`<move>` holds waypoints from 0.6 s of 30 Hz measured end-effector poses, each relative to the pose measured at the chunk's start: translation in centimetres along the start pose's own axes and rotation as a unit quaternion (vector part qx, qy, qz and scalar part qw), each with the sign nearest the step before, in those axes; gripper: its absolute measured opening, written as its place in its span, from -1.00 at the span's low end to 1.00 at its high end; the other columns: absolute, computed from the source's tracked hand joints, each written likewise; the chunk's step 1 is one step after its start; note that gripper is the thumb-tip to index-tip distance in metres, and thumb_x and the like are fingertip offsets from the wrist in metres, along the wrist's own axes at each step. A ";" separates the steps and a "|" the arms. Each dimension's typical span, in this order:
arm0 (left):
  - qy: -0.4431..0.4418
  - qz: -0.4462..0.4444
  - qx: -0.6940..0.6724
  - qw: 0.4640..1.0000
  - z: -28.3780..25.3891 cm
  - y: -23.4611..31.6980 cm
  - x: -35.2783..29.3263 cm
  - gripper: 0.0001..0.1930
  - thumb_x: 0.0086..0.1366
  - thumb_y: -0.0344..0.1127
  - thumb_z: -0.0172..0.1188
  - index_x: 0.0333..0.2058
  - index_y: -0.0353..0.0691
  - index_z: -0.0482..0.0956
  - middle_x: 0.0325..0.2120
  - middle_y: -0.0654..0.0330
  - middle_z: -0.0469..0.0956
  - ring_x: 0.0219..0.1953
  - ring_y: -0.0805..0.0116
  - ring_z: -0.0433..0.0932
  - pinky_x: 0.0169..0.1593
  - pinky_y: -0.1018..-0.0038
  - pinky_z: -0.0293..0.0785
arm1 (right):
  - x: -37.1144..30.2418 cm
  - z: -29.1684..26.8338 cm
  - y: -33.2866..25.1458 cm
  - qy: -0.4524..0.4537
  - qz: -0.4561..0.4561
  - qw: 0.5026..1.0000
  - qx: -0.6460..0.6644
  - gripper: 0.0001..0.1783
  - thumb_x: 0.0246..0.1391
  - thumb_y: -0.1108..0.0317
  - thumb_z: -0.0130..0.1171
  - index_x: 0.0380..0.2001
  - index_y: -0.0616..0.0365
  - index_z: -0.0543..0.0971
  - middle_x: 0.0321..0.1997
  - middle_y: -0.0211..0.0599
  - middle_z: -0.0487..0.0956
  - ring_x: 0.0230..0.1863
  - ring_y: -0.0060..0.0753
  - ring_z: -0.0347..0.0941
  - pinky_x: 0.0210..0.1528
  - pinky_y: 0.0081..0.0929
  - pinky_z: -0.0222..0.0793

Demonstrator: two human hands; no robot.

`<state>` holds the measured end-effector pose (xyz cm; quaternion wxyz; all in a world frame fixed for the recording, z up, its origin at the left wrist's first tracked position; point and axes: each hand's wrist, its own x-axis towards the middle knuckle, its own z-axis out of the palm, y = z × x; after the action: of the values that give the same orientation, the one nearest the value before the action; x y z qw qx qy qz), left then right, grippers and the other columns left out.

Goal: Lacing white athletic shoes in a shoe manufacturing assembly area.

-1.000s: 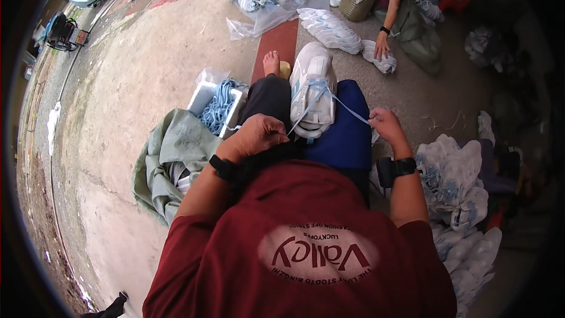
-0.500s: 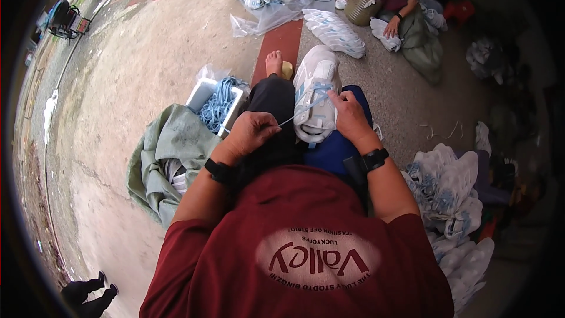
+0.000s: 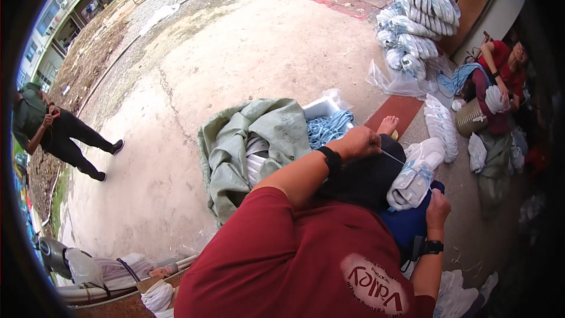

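Note:
A white sneaker (image 3: 408, 185) with pale blue trim rests on a blue cloth (image 3: 406, 227) over my lap. My left hand (image 3: 361, 142) is closed in a pinch on a light blue shoelace (image 3: 391, 156), which runs taut from the shoe to my fingers. Beside the shoe, on its right, my right hand (image 3: 437, 207) has its fingers curled in; what they hold, if anything, is hidden. A white box (image 3: 318, 109) full of blue laces (image 3: 328, 129) stands just beyond my left hand.
A green sack (image 3: 247, 141) lies left of my legs. Bundled white shoes (image 3: 412, 29) are stacked at the far right, with a row of shoes (image 3: 441, 126) nearer. A co-worker (image 3: 500, 76) sits at right; another person (image 3: 59, 129) stands at left.
The view has swung to the left, bringing in the standing person. My right hand has left the shoe's lacing and is now at its right side; my left hand still pulls the lace.

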<state>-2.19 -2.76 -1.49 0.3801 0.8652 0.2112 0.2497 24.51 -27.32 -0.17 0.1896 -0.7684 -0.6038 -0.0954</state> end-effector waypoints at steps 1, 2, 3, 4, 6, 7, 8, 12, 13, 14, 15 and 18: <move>-0.012 -0.015 -0.007 1.000 -0.4 -0.8 -0.2 -0.88 0.03 -0.28 0.21 -0.48 -0.18 0.57 -0.57 0.09 0.54 -0.48 0.17 0.53 -0.37 0.39 0.41 | -0.7 -0.4 1.0 0.011 0.000 1.000 0.012 -0.88 0.03 0.43 -0.03 -0.38 0.18 0.48 -0.54 -0.02 0.43 -0.47 0.04 0.39 -0.47 -0.14 0.25; -0.027 -0.027 -0.015 0.999 -0.8 -1.7 -0.2 -0.89 0.03 -0.29 0.21 -0.47 -0.18 0.58 -0.56 0.09 0.54 -0.48 0.18 0.53 -0.36 0.40 0.41 | -1.3 -0.8 2.0 0.013 0.001 1.000 0.021 -0.89 0.03 0.44 -0.03 -0.41 0.21 0.47 -0.54 -0.02 0.42 -0.48 0.04 0.38 -0.47 -0.15 0.24; -0.018 -0.029 -0.010 0.999 -1.5 -2.7 -0.5 -0.89 0.03 -0.29 0.21 -0.47 -0.18 0.58 -0.56 0.09 0.54 -0.48 0.18 0.53 -0.36 0.40 0.41 | -2.1 -1.2 3.1 0.015 0.005 0.999 0.029 -0.89 0.03 0.44 -0.02 -0.44 0.24 0.46 -0.54 -0.02 0.42 -0.49 0.04 0.37 -0.47 -0.15 0.24; -0.014 -0.032 -0.019 0.999 -2.6 -3.8 -1.1 -0.89 0.03 -0.31 0.22 -0.46 -0.18 0.58 -0.56 0.11 0.54 -0.49 0.22 0.53 -0.36 0.42 0.41 | -3.2 -1.7 4.5 0.020 0.012 0.999 0.035 -0.89 0.02 0.46 -0.03 -0.45 0.27 0.46 -0.54 -0.01 0.42 -0.49 -0.02 0.38 -0.46 -0.19 0.25; -0.018 -0.064 -0.035 0.997 -5.1 -6.1 -3.1 -0.90 0.03 -0.36 0.23 -0.45 -0.22 0.58 -0.58 0.15 0.55 -0.51 0.33 0.51 -0.35 0.45 0.41 | -5.6 -3.0 6.7 0.027 0.022 0.999 0.041 -0.89 0.01 0.48 -0.03 -0.46 0.31 0.45 -0.55 -0.01 0.41 -0.49 -0.07 0.39 -0.46 -0.22 0.26; -0.027 -0.090 -0.043 0.995 -6.7 -7.4 -4.3 -0.90 0.02 -0.39 0.24 -0.44 -0.24 0.58 -0.59 0.17 0.55 -0.52 0.39 0.50 -0.36 0.47 0.41 | -6.9 -4.2 7.5 0.005 0.091 0.994 0.065 -0.90 0.00 0.50 -0.04 -0.47 0.34 0.44 -0.56 -0.02 0.40 -0.50 -0.15 0.39 -0.44 -0.28 0.26; -0.015 -0.153 -0.075 0.985 -8.1 -8.5 -5.6 -0.91 0.01 -0.38 0.24 -0.45 -0.20 0.60 -0.57 0.21 0.57 -0.50 0.44 0.50 -0.34 0.47 0.41 | -7.8 -5.1 8.3 -0.015 0.164 0.982 0.088 -0.90 -0.01 0.52 -0.04 -0.48 0.36 0.43 -0.56 -0.03 0.40 -0.51 -0.24 0.38 -0.42 -0.34 0.27; 0.023 -0.278 -0.082 0.957 -15.0 -11.8 -12.0 -0.94 0.02 -0.50 0.22 -0.48 -0.35 0.59 -0.60 0.21 0.56 -0.54 0.48 0.50 -0.39 0.53 0.44 | -13.3 -9.4 13.4 0.035 0.211 0.973 0.083 -0.89 -0.02 0.52 -0.05 -0.50 0.39 0.39 -0.60 -0.07 0.37 -0.52 -0.34 0.31 -0.37 -0.43 0.25; 0.044 -0.280 -0.086 0.955 -16.8 -12.2 -13.8 -0.94 0.01 -0.52 0.22 -0.49 -0.38 0.58 -0.60 0.20 0.56 -0.54 0.47 0.50 -0.41 0.54 0.44 | -14.2 -10.9 14.8 0.031 0.224 0.971 0.076 -0.88 -0.02 0.50 -0.05 -0.51 0.40 0.38 -0.61 -0.08 0.36 -0.53 -0.32 0.30 -0.36 -0.43 0.25; 0.069 -0.313 -0.097 0.942 -18.4 -12.3 -15.2 -0.95 0.00 -0.53 0.23 -0.50 -0.37 0.58 -0.61 0.21 0.55 -0.55 0.48 0.49 -0.42 0.55 0.42 | -15.7 -12.4 16.0 0.040 0.240 0.968 0.057 -0.87 -0.02 0.50 -0.05 -0.51 0.40 0.39 -0.61 -0.08 0.37 -0.53 -0.33 0.31 -0.36 -0.44 0.24; 0.082 -0.327 -0.103 0.936 -19.8 -12.5 -16.3 -0.97 -0.01 -0.54 0.23 -0.52 -0.37 0.58 -0.63 0.21 0.54 -0.56 0.48 0.48 -0.43 0.57 0.42 | -17.4 -14.0 17.4 0.049 0.255 0.965 0.039 -0.87 -0.03 0.49 -0.05 -0.51 0.40 0.39 -0.61 -0.09 0.37 -0.52 -0.33 0.32 -0.36 -0.44 0.24; 0.088 -0.396 -0.029 0.913 -23.2 -9.7 -17.2 -0.97 0.00 -0.57 0.21 -0.51 -0.37 0.58 -0.63 0.22 0.53 -0.57 0.50 0.45 -0.46 0.59 0.38 | -23.6 -20.0 20.8 0.019 0.299 0.952 -0.065 -0.84 -0.04 0.45 -0.04 -0.52 0.38 0.41 -0.59 -0.13 0.40 -0.50 -0.39 0.33 -0.35 -0.45 0.25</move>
<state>-31.16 6.59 0.05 0.4525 0.6736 0.5621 0.1597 40.24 -60.59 5.51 0.1705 -0.9224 -0.3351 -0.0882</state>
